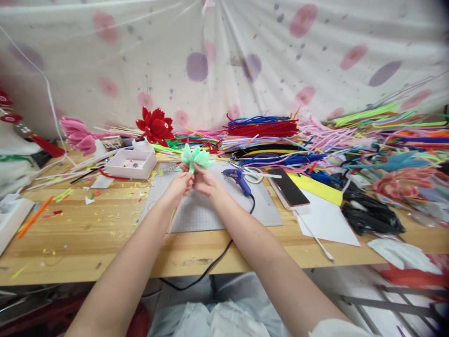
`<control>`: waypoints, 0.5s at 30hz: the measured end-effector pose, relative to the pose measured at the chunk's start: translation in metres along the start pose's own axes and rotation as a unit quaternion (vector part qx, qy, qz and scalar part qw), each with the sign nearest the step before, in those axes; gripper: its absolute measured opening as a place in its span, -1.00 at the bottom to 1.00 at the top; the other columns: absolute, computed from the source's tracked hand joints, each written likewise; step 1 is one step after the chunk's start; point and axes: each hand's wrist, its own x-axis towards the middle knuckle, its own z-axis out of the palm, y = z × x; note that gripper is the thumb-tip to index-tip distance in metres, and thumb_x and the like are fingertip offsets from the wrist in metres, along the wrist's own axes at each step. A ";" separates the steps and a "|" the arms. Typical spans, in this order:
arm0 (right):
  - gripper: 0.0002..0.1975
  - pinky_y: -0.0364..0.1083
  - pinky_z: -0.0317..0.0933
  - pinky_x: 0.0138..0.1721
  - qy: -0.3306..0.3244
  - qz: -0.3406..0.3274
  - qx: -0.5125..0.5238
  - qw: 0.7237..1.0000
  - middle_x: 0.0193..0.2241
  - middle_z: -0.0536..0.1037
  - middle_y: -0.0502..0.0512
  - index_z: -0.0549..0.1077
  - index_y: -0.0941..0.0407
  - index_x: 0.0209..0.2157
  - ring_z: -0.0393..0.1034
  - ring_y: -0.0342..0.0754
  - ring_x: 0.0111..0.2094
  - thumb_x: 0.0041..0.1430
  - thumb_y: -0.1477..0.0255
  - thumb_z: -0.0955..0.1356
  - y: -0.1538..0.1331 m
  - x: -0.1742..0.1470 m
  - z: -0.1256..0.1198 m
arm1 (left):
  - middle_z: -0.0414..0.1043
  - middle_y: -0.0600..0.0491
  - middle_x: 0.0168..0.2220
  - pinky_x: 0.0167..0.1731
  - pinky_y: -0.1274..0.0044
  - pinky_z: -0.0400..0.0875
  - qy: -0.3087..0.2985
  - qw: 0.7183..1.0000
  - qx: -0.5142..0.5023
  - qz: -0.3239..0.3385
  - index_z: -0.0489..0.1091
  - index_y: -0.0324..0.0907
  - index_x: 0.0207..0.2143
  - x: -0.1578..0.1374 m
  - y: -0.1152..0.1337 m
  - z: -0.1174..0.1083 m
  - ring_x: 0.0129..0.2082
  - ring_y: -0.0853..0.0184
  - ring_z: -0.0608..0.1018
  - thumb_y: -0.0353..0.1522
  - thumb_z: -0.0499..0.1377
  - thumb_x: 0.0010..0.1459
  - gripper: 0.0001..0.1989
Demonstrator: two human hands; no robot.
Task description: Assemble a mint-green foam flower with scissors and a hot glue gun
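A mint-green pipe-cleaner flower (197,155) with pointed petals is held up over the grey mat (199,217). My left hand (181,184) pinches it low down, near its base. From the other side, my right hand (204,180) grips the same flower, its fingers against the lower petals. Both hands are closed and nearly touch; the fingertips and the flower's base are partly hidden. Just right of my hands, a blue hot glue gun (239,180) lies on the mat with a glue stick poking out of its back.
A white box (131,164) with small parts stands at left, below a red flower (155,125). Bundles of coloured pipe cleaners (263,128) line the back. A phone (291,187), white paper (328,217) and a black plastic bag (373,215) lie right. The glue gun's cord (217,260) crosses the table's front edge.
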 end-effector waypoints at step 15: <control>-0.78 -0.21 0.16 -0.58 0.082 -0.017 0.015 0.996 -0.71 0.36 -0.13 0.29 0.14 -0.51 0.09 -0.26 -0.74 0.18 0.34 0.27 -0.039 0.020 0.011 | -0.11 0.28 -0.79 -0.80 0.74 -0.21 0.019 0.993 -0.115 -0.009 0.15 -0.23 -0.55 0.029 0.023 0.024 -0.82 0.60 -0.04 -0.43 -0.08 0.22 -0.74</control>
